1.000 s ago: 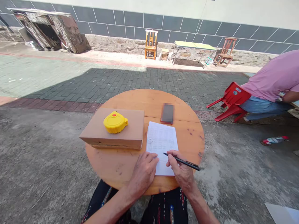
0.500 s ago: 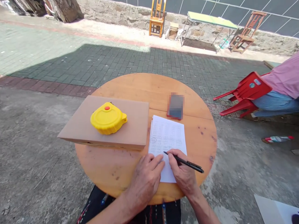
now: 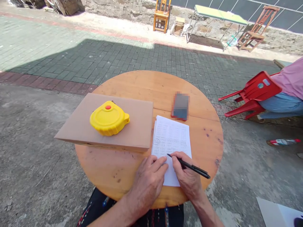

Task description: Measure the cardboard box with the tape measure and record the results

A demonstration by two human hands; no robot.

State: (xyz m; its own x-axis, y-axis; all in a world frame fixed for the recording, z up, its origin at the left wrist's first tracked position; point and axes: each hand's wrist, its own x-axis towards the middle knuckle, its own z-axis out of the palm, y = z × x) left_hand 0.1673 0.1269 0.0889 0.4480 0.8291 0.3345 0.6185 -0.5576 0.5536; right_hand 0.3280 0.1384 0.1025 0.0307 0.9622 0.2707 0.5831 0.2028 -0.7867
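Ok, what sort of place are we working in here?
Likely an outdoor yard or courtyard beside a building: block paving lies part in sun, part in shade, and a yellow-topped table stands by a wall with a rough stone base.

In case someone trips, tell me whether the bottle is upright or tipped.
Tipped: the bottle lies on its side on the ground, red cap toward the picture's right edge.

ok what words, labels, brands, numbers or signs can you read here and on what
None can be read.
Top paper: rows of small marks, too small.
Red chair: label-like patch, too small.
Bottle label: too blurred.
Yellow case: no text visible.
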